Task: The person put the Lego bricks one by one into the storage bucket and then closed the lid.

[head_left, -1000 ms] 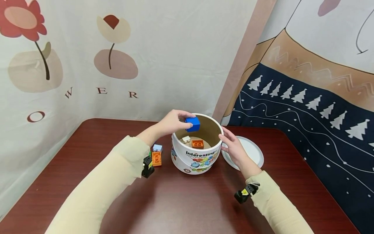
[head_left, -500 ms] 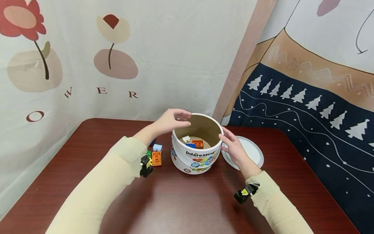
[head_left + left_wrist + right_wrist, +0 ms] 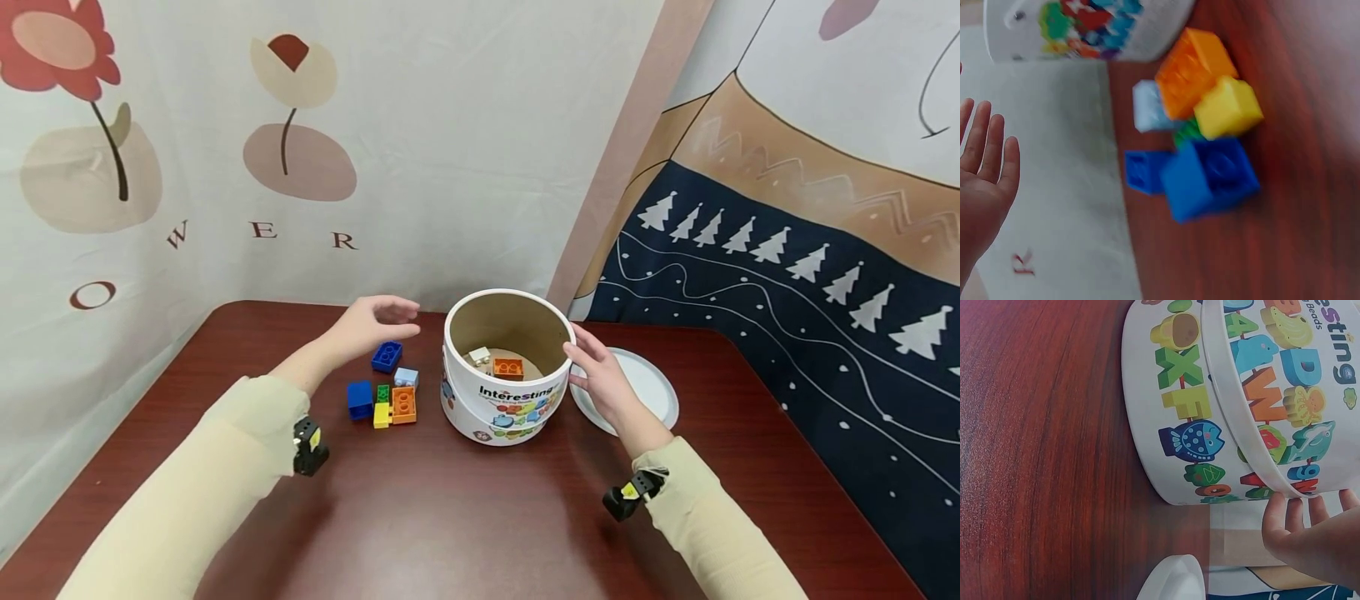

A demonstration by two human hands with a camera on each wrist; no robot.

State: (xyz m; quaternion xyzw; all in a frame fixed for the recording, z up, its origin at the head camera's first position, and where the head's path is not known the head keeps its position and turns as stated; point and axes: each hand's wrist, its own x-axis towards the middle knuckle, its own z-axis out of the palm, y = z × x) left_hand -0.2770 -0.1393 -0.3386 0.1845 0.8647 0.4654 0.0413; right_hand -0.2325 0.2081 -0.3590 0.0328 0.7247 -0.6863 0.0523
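Note:
My left hand (image 3: 375,327) is held over the bricks left of the bucket, fingers extended and nothing in it. Below it lie a dark blue brick (image 3: 387,357), a blue brick (image 3: 360,401), a light blue brick (image 3: 406,377), a green brick (image 3: 383,393), a yellow brick (image 3: 382,415) and an orange brick (image 3: 403,405). The white printed bucket (image 3: 487,408) stands upright with an orange brick (image 3: 507,369) and a white brick (image 3: 479,357) visible inside. Its near wall hides part of the floor. My right hand (image 3: 603,379) rests its fingertips against the bucket's right side.
A round white lid (image 3: 651,392) lies on the reddish-brown table (image 3: 480,525), right of the bucket and partly behind my right hand. Printed curtains (image 3: 450,167) hang behind the table.
My left hand let go of a blue brick inside the bucket, then moved left over the loose bricks. That dropped brick is now mostly out of sight. The right hand stays at the bucket.

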